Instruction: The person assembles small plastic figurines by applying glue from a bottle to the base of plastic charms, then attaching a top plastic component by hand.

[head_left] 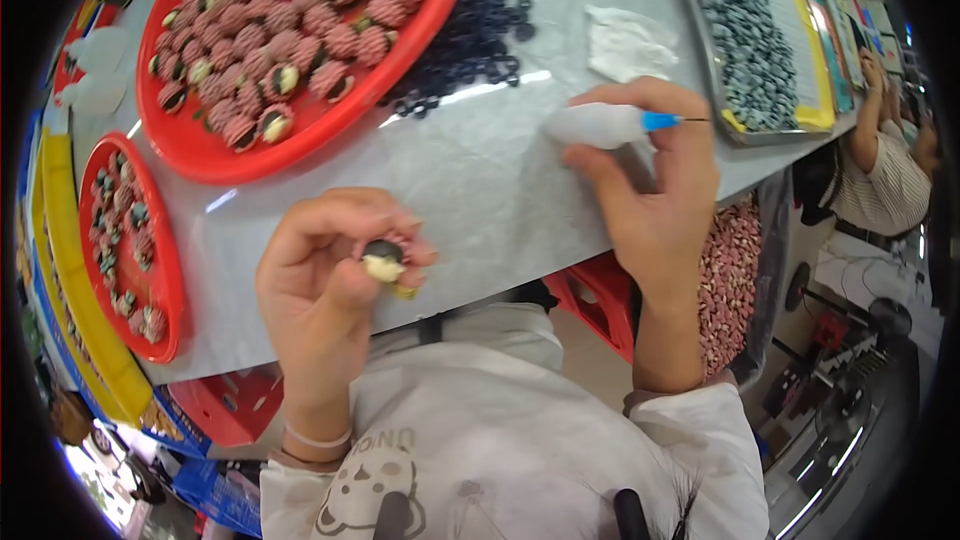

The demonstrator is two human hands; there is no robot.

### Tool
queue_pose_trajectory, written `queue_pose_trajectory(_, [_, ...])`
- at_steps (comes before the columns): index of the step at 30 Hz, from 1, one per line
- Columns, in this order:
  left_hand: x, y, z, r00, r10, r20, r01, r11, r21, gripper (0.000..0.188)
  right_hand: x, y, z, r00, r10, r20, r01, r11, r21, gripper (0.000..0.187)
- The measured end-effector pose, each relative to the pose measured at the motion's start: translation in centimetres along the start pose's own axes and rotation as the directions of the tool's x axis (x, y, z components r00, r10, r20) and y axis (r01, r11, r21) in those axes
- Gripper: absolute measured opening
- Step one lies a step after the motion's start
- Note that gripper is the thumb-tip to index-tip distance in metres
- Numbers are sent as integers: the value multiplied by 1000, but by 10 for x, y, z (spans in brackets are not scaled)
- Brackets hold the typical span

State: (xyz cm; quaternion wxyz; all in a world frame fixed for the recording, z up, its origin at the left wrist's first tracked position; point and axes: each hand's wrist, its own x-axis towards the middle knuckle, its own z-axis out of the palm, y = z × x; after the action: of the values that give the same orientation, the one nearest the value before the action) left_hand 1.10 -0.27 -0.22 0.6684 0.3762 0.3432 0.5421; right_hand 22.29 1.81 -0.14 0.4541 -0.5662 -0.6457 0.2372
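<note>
Between the fingertips of my left hand (315, 285) is a small pink ridged shell-shaped piece (383, 260) with a black and cream face turned up. My right hand (665, 205) is wrapped round a white squeeze bottle (598, 126), its blue needle tip (660, 121) pointing right. The two hands are well apart above the near part of the grey table (480, 200). Beyond my left hand, a large red tray (215, 170) carries many similar pink pieces (262, 30). Small dark discs (470, 40) lie loose beside that tray.
A smaller red tray (170, 300) with a few pieces stands at left. A crumpled white tissue (630, 43) lies beyond the bottle. At right are a metal tray (715, 50) of grey-green pieces, a bag of pink pieces (730, 285) below table height, and another person (885, 165).
</note>
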Motion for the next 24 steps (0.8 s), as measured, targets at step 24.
queue_pose_trajectory(24, [4,4,9,998,-56,28,51,987,154,30,46,37,-87,993,50,-110,-115,667,-736,13])
